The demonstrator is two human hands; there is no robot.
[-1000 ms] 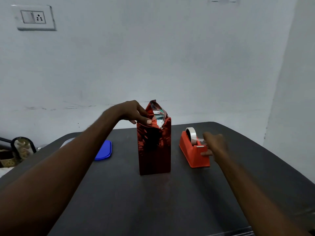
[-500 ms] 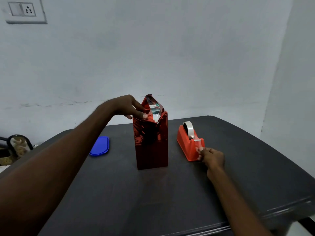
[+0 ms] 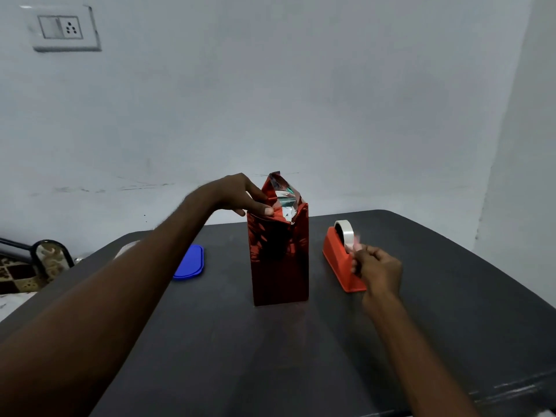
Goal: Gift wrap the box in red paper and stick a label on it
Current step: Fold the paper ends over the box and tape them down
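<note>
Your left hand [image 3: 237, 192] reaches over the middle of the dark worktop [image 3: 210, 341] and holds down the folded paper at the top of the red-wrapped box [image 3: 278, 260]. Its thumb presses the near-left fold flat against the box's upper edge, while the other fingers curl behind the paper. The box stands upright around the centre of the worktop, a little toward the far edge. Its top is not yet closed: a peak of red paper sticks up there, with the silvery inner side showing.

Your right hand [image 3: 376, 270] is at the near end of the orange tape dispenser [image 3: 338, 260], which sits just to the right of the box but apart from it. The grip of that hand is curled tight, with the fingertips pinching at the strip of tape [image 3: 350, 246] coming off the white roll [image 3: 344, 231]. The fingertips are blurred, so how much tape you have hold of cannot be told.

A blue lid [image 3: 191, 263] lies flat on the worktop toward its left edge, well apart from the box.
</note>
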